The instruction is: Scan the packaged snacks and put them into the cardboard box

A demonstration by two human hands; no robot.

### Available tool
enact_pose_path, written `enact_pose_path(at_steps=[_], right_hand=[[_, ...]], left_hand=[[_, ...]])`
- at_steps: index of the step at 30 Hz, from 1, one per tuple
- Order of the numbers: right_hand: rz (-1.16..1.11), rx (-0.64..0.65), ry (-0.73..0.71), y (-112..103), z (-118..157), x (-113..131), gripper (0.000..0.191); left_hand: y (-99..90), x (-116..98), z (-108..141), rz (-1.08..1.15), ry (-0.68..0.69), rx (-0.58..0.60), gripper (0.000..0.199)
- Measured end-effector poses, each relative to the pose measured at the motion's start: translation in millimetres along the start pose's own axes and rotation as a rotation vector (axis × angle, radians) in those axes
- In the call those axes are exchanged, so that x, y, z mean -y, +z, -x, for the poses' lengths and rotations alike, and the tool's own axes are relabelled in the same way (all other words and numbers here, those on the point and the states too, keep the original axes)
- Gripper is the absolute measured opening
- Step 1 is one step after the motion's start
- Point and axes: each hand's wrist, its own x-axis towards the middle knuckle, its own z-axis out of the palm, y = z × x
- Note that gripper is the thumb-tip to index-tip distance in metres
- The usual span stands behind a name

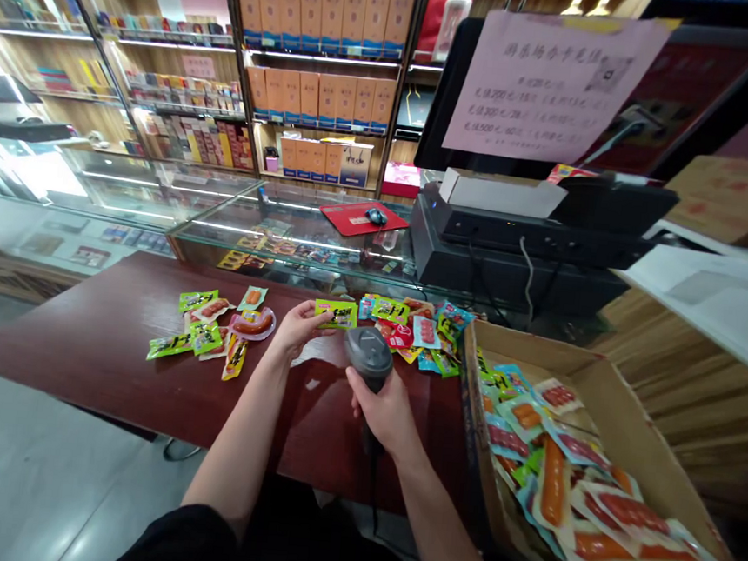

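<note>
Between the thumb and fingers of my left hand [300, 330] is a green snack packet [340, 314], raised over the brown table [206, 405]. My right hand [386, 404] is wrapped round the grip of a dark barcode scanner [369, 352], whose head sits close to the packet. A cable hangs from the scanner's lower end. Left of my hands lies a loose group of snack packets [205, 336], among them a curved sausage in clear wrap [253, 323]. Just beyond the scanner is a heap of mixed packets [426, 330].
A cardboard box [601, 379] of packaged sausages [553, 479] stands at the right. Behind the table are a glass display counter [221, 232], a red mouse pad [346, 218] and a monitor with a pink paper sign [535, 85]. Shelves of orange boxes [332, 15] line the wall.
</note>
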Motion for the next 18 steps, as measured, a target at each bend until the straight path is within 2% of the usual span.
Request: enact_pose_path(at_steps=[4, 7, 10, 13, 16, 18], right_hand=[[-0.016, -0.037, -0.006, -11.7, 7.0, 2.9, 0.033], [-0.051, -0.098, -0.007, -31.0, 18.6, 7.9, 0.034], [-0.071, -0.174, -0.016, -57.6, 36.5, 13.8, 0.033], [-0.052, -0.277, -0.019, -85.9, 57.7, 18.2, 0.033], [-0.050, -0.385, 0.006, -111.1, 76.8, 19.0, 0.034], [-0.061, -0.439, 0.022, -124.7, 86.6, 16.7, 0.035]], left_hand=[[8.2, 1.5, 0.2, -0.007, -0.002, 0.034, 0.037], [31.2, 4.5, -0.6, -0.007, -0.011, 0.111, 0.038], [74.9, 10.3, -0.8, -0.008, -0.040, 0.242, 0.039], [133.3, 21.0, 3.8, -0.023, -0.103, 0.347, 0.041], [190.6, 38.2, 15.2, -0.112, -0.144, 0.465, 0.038], [220.1, 51.9, 24.2, -0.191, -0.140, 0.560, 0.038]])
